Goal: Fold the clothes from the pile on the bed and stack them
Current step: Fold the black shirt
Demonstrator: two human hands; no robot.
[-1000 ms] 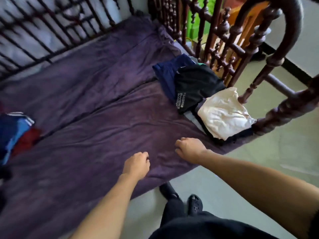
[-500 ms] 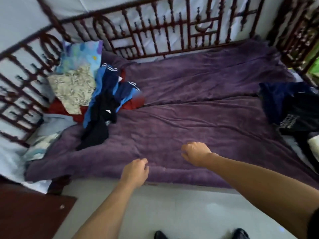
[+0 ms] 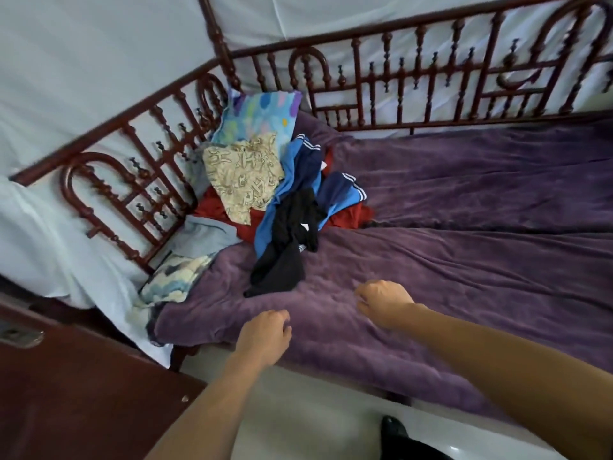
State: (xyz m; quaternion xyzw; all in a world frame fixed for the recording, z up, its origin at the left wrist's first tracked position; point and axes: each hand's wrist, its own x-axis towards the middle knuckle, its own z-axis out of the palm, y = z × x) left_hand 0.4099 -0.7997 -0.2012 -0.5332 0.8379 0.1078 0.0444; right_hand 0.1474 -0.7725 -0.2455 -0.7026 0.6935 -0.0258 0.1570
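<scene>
Purple blanket [image 3: 464,267] — open stretch right of pile [image 3: 282,200]

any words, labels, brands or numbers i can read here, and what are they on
No text here can be read.
beige patterned cloth in the pile: letter-like shapes, too blurred to read.
black garment: a small white mark, too small to read.
</scene>
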